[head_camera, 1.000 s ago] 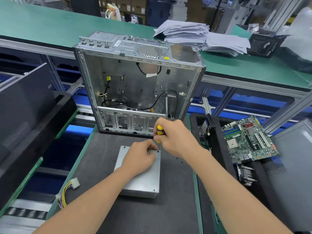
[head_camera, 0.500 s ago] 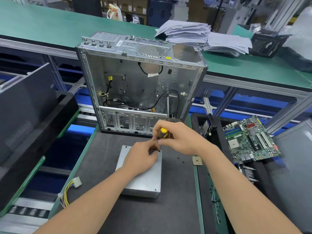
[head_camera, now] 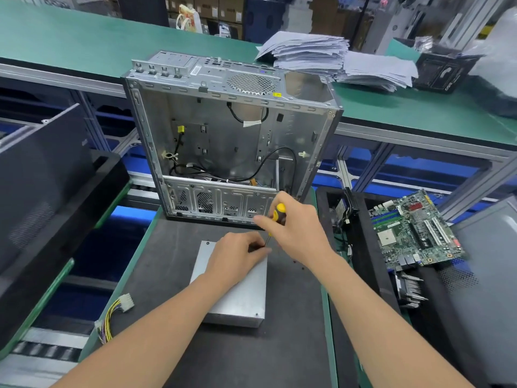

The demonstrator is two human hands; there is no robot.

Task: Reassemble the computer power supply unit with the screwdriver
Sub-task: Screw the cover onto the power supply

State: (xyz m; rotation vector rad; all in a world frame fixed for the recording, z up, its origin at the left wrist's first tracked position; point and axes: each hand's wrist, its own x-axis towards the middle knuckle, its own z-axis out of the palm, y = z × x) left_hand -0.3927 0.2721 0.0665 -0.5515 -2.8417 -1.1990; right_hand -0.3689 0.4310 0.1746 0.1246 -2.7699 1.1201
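The power supply unit, a grey metal box, lies flat on the dark mat. My left hand rests on its top, and its thumb and fingers pinch around the screwdriver's thin shaft at the box's far right corner. My right hand grips the yellow and black handle of the screwdriver from above. The tool leans slightly to the right with its tip down at that corner. The tip itself and any screw under it are hidden by my left fingers.
An open, stripped computer case stands upright just behind the unit. A motherboard lies in a black tray on the right. A cable bundle with a white connector hangs at the mat's left edge. Small screws dot the mat.
My right hand has shifted a little to the right, so the screwdriver handle leans further right. My left hand stays on the unit at the same corner.
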